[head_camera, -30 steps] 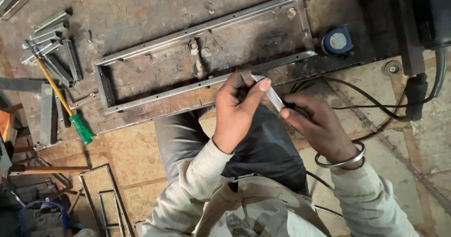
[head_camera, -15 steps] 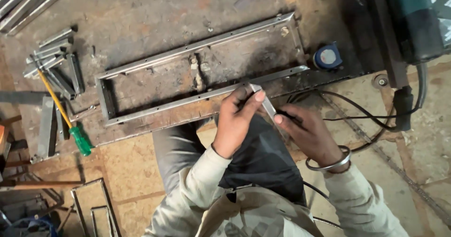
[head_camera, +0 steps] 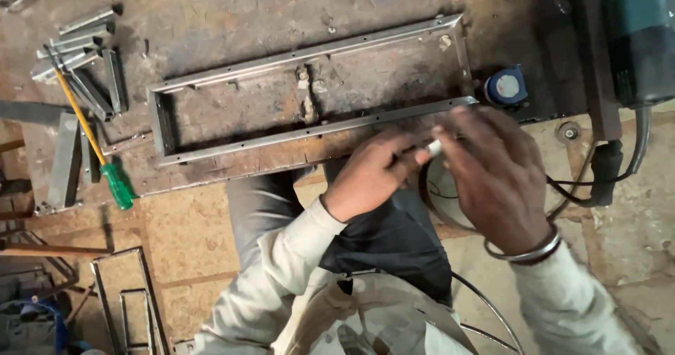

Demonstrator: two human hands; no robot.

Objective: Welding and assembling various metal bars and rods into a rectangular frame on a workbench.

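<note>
White stick-like piece [head_camera: 434, 146], small and light-coloured, sits between the two hands, just below the near rail of the long rectangular metal frame [head_camera: 309, 133] that lies on the dark worktop [head_camera: 232, 17]. Only a short end of the piece shows; the rest is hidden by fingers, so what it is cannot be told.

Head view: the left hand [head_camera: 369, 176] is curled around the piece's near end, fingers pinched on it. The right hand [head_camera: 496, 172] lies over its other end with fingers spread and blurred; whether it grips the piece or only covers it cannot be told. A metal bangle [head_camera: 524, 253] circles the right wrist. Both arms wear pale sleeves, and the hands hover above the person's dark lap.

Half a second ago the piece showed much more of its length, slanted between the two hands, and the right hand pinched its lower end from the side. Now the right hand has come up and across it, closer to the camera, covering most of it, and both hands are nearer the frame's rail.

Around them: a round blue tape measure [head_camera: 505, 88] just past the frame's right end, a green-handled screwdriver [head_camera: 95, 144] with a yellow shaft to the left, a cluster of short metal offcuts [head_camera: 81, 42] at upper left, a teal power tool [head_camera: 640, 39] at upper right, and black cable [head_camera: 583, 183] looping near the right hand.
</note>
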